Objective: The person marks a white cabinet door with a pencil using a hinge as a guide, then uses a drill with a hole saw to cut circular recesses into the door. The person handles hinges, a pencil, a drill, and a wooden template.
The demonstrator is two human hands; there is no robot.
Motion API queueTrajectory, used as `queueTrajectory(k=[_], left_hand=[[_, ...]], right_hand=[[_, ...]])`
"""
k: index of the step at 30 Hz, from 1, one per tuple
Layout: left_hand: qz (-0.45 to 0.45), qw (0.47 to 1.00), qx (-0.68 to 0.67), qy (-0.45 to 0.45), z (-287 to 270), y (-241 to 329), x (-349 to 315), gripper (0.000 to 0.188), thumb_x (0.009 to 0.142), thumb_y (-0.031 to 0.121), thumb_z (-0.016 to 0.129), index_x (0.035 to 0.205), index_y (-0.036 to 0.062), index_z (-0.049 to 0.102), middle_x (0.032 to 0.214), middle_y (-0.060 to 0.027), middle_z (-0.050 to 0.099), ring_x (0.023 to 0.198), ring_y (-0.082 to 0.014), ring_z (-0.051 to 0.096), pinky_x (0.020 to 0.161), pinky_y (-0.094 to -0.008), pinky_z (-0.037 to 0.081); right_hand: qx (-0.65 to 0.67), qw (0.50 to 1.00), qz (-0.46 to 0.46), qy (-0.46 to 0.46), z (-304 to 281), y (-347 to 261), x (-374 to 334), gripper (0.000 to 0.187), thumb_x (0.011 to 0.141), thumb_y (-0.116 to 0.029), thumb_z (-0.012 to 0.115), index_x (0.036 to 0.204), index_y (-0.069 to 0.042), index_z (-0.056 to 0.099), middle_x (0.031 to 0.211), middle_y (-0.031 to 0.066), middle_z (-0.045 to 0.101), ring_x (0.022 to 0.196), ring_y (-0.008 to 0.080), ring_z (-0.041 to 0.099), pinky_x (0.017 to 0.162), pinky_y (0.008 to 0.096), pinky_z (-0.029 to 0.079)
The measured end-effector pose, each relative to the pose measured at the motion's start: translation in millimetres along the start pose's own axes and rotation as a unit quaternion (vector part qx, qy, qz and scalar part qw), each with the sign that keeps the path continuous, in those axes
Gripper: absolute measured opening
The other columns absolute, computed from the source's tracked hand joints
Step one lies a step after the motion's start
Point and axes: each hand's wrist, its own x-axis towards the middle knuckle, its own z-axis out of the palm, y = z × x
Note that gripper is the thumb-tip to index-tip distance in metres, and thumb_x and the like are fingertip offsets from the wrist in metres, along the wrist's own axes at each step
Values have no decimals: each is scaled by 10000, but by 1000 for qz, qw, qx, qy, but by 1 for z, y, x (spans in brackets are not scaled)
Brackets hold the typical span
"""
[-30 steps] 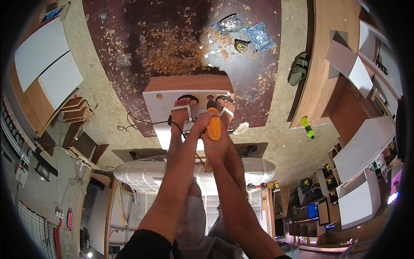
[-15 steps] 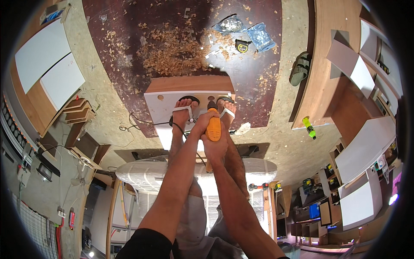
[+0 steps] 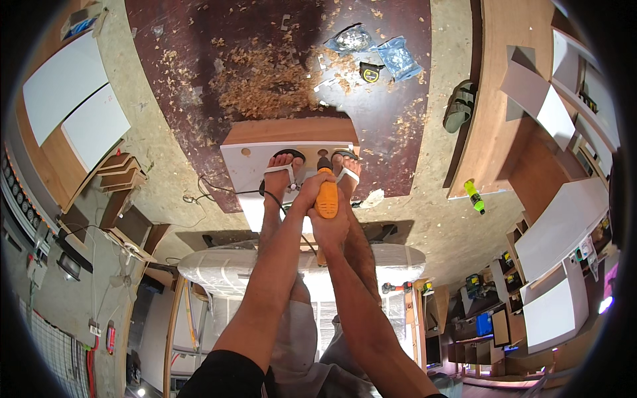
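Both of my hands are closed around an orange power drill (image 3: 326,199) with a dark chuck. My left hand (image 3: 309,190) wraps the drill's front and side. Behind it, my right hand (image 3: 330,229) grips the handle. The chuck points away from me, down at a white-faced board (image 3: 255,174) with round holes near its far edge. The tip is too small to make out. My sandalled feet stand on this board, one on each side of the drill. A black cord (image 3: 229,191) trails from the drill to the left.
Wood shavings (image 3: 265,93) litter the dark red sheet beyond the board. A tape measure (image 3: 370,72) and clear plastic bags (image 3: 399,58) lie there. At right are a shoe (image 3: 459,106), a yellow-green bottle (image 3: 474,196) and wooden panels. A plastic-wrapped seat (image 3: 219,264) is behind my feet.
Almost nothing differs. The whole view has shifted very slightly, and both hands keep their grip on the drill over the board.
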Motion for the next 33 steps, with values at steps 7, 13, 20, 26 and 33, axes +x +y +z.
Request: queueTrajectory(k=[7, 13, 20, 26, 33], left_hand=[[-13, 1000, -11, -4, -3, -2, 4, 269, 957, 279, 803, 1071, 37, 777, 910, -30, 744, 761, -128, 722, 683, -303, 576], [5, 1000, -5, -13, -6, -7, 8, 257, 973, 260, 795, 1074, 24, 778, 916, -25, 743, 774, -116, 717, 688, -296, 573], [-5, 1000, 12, -12, -5, -6, 7, 242, 1006, 260, 715, 1102, 38, 715, 933, -55, 725, 778, -166, 727, 733, -314, 615], [-7, 1000, 21, -11, -7, -7, 11, 244, 1012, 257, 703, 1099, 30, 713, 939, -61, 731, 799, -167, 729, 754, -315, 613], [21, 999, 17, -31, -8, -8, 9, 239, 1016, 253, 696, 1107, 32, 713, 943, -60, 730, 799, -162, 726, 751, -312, 609]], right_hand=[[14, 999, -45, 10, 1, 2, 0, 955, 776, -224, 891, 1644, -156, 501, 1334, 192, 761, 1204, 407, 756, 1037, 504, 593], [5, 999, -51, 10, 3, 7, 2, 959, 776, -227, 887, 1647, -160, 492, 1334, 208, 753, 1202, 422, 750, 1028, 520, 593], [-12, 998, -55, 18, 4, 9, 3, 971, 778, -264, 880, 1658, -166, 481, 1330, 214, 752, 1199, 437, 747, 1027, 526, 592], [-6, 998, -60, 12, 3, 8, 3, 969, 776, -263, 884, 1654, -182, 482, 1326, 212, 753, 1196, 439, 747, 1029, 530, 594], [-6, 999, -50, 10, 5, 11, 4, 949, 781, -269, 886, 1638, -204, 485, 1316, 204, 755, 1193, 436, 747, 1024, 531, 597]])
